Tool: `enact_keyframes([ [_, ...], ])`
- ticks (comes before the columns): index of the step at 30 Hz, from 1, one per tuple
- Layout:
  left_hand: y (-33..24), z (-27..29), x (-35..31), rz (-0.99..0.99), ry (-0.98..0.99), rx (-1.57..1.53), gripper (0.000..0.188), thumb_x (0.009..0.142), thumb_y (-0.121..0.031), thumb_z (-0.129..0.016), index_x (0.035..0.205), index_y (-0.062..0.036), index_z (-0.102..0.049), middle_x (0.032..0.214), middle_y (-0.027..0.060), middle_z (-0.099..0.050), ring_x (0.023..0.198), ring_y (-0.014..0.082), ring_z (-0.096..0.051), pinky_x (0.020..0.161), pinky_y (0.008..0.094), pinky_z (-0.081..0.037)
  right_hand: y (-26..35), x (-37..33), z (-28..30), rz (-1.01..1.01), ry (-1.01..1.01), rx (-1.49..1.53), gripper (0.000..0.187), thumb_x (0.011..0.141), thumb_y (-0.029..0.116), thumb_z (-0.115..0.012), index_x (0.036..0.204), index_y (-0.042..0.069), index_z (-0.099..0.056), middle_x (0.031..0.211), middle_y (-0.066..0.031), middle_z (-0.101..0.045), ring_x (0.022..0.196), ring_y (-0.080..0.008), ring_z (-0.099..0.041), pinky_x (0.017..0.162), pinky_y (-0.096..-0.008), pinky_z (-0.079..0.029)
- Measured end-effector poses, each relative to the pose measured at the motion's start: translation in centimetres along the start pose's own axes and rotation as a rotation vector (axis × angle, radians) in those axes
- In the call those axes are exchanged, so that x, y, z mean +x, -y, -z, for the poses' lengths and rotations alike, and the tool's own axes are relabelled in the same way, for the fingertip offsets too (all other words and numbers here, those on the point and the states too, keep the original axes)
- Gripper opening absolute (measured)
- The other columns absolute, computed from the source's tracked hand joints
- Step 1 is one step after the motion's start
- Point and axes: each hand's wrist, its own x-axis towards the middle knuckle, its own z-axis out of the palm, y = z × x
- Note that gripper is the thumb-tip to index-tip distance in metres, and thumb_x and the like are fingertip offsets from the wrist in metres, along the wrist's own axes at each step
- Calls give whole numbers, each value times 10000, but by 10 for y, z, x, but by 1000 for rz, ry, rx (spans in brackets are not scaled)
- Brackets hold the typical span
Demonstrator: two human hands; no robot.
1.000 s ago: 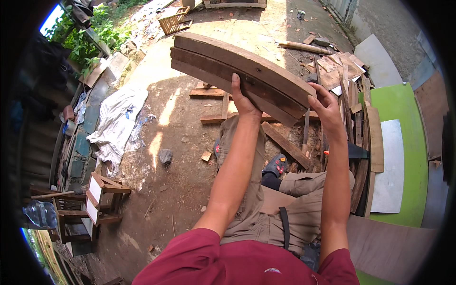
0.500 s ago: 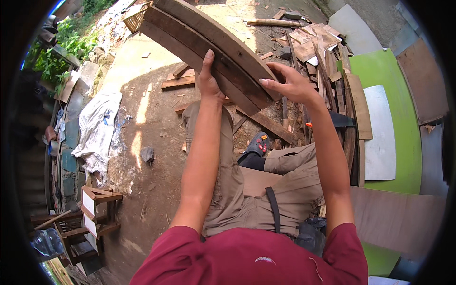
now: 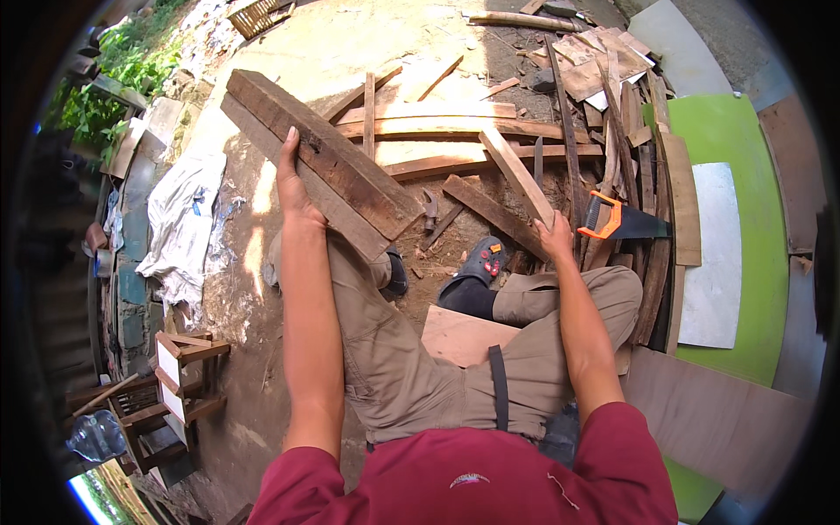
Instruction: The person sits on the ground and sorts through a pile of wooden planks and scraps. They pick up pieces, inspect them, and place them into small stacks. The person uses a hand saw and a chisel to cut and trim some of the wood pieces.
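Observation:
My left hand (image 3: 300, 194) is closed around brown wooden planks (image 3: 328, 157) lying together, held tilted above my left knee. Its thumb rests on the top face; the other fingers are hidden beneath. To the right, my right hand (image 3: 554, 236) grips the near end of a paler wooden strip (image 3: 516, 173), whose far end points away from me over the wood on the ground. A handsaw (image 3: 634, 222) with an orange and black handle lies to the right of that hand. Between my hands, a claw hammer (image 3: 430, 211) lies on the ground.
Several long boards (image 3: 464, 128) lie on the ground ahead. Scrap wood (image 3: 612, 131) is heaped at the right, beside a green panel (image 3: 744, 175). A white cloth sack (image 3: 182, 232) and a small wooden frame (image 3: 179, 385) are on the left. A plywood piece (image 3: 459, 335) lies between my legs.
My left hand has moved the planks left and lower; fewer pieces show in that bundle. My right hand has left the bundle, moved right and down, and now holds a single wooden strip.

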Motion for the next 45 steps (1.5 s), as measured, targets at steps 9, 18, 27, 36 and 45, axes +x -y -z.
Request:
enact_keyframes([
  [9, -15, 32, -6, 30, -199, 41, 580, 871, -427, -747, 1283, -48, -595, 1120, 117, -673, 976, 259, -680, 858, 430, -597, 43, 0, -30, 29, 84, -244, 681, 855, 182, -739, 1428, -15, -427, 1409, -252, -464, 1312, -430, -471, 1067, -528, -401],
  [18, -19, 34, 1, 148, -330, 11, 587, 911, -414, -709, 1333, -31, -567, 1166, 136, -663, 1028, 267, -675, 883, 440, -584, 124, 10, -88, 342, 212, 208, 450, 866, 75, -684, 1283, -23, -547, 1289, -246, -545, 1208, -433, -547, 1014, -487, -453],
  [27, -2, 55, 30, 230, -496, 96, 577, 946, -380, -687, 1343, 12, -540, 1186, 148, -658, 1039, 264, -671, 882, 416, -575, 231, 127, -190, 324, 134, 405, 203, 951, 173, -704, 908, -25, -691, 794, -155, -709, 723, -250, -693, 705, -346, -544],
  [36, -2, 75, 38, 193, -586, 247, 637, 919, -409, -697, 1360, 16, -522, 1214, 170, -648, 1059, 298, -664, 909, 428, -571, 290, 337, -329, 468, -5, 164, 646, 916, 232, -706, 1475, 75, -422, 1203, -283, -600, 1013, -416, -638, 939, -511, -503],
  [45, -11, 77, 52, 141, -733, 348, 733, 875, -354, -721, 1428, 31, -433, 1276, 197, -604, 1099, 329, -647, 928, 455, -560, 352, 407, -374, -306, 142, -71, 1152, 791, 578, -793, 1551, -39, -185, 1493, -323, -409, 1342, -442, -483, 1104, -525, -390],
])
